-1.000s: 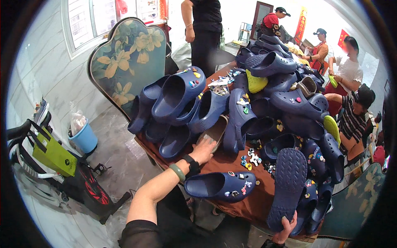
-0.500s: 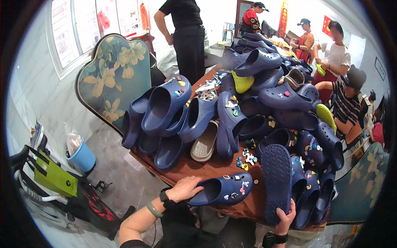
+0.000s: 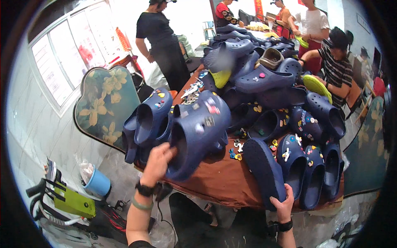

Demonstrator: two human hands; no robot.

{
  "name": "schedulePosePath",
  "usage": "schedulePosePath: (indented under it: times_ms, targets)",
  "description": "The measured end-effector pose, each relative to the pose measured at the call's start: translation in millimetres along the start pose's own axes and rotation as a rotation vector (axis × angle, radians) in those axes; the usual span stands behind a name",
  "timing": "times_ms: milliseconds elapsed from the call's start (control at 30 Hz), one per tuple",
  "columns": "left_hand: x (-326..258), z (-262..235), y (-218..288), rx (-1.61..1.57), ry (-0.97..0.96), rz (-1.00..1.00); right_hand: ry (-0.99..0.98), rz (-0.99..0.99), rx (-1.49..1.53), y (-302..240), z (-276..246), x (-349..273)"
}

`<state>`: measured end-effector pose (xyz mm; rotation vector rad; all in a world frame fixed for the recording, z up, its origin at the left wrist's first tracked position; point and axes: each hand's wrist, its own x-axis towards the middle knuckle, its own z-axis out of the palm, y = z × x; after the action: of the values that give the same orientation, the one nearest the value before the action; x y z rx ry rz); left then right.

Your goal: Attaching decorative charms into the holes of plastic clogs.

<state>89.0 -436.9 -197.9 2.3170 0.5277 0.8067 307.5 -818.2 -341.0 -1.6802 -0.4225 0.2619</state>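
My left hand (image 3: 158, 162) has its fingers in the opening of a navy clog (image 3: 202, 126) with several charms on its upper. The clog is tilted up above the table's left part and slightly blurred. My right hand (image 3: 283, 203) grips the near end of another navy clog (image 3: 262, 167), thumb on one side and fingers on the other; its far end is beside the charm-covered clogs. Small loose charms (image 3: 235, 155) lie on the brown cloth between the two clogs. Beyond my left hand stands a stack of navy clogs (image 3: 145, 122).
A large heap of navy clogs (image 3: 264, 78) covers the far table, with a yellow-green clog (image 3: 221, 78) in it. Decorated clogs (image 3: 312, 175) line the right edge. A blue bin (image 3: 97, 182) stands on the floor at left. Several people work or stand beyond.
My left hand has lifted its clog from the near cloth, up and to the left. The clog in my right hand has tipped leftward, its far end lower.
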Motion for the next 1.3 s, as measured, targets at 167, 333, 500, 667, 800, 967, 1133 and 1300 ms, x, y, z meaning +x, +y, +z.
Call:
schedulePosePath:
  times_ms: [167,333,500,667,800,967,1133,1300]
  targets:
    - [118.7,19.4,-58.8,0.393,0.074,-0.064,-0.032,0.0,0.063,1.3,-0.4,0.6]
    - [159.6,33.5,-102.0,0.629,0.045,-0.465,-0.057,0.002,0.098,-4.2,4.6,0.2]
    - [152.8,34.8,-81.8,0.606,0.093,-0.334,-0.036,-0.069,-0.13,3.1,-0.2,2.4]
    - [87.4,70.4,-1.9,0.674,0.354,0.257,-0.027,-0.036,-0.032,9.2,12.3,3.6]
    - [0.3,130.9,72.3,-0.193,-0.386,-0.124,-0.153,-0.171,-0.244,-34.1,49.2,-20.2]
    - [-53.5,172.7,56.7,-0.63,-0.358,-0.291,-0.458,-0.461,-0.215,-42.9,101.9,-42.4]
    - [-81.9,141.4,21.9,-0.812,-0.3,-0.359,-0.716,-0.832,-0.23,-58.4,101.6,-30.1]
    - [-137.7,118.4,-24.7,-0.584,-0.194,-0.323,-0.47,-0.941,-0.582,-68.1,58.7,54.0]
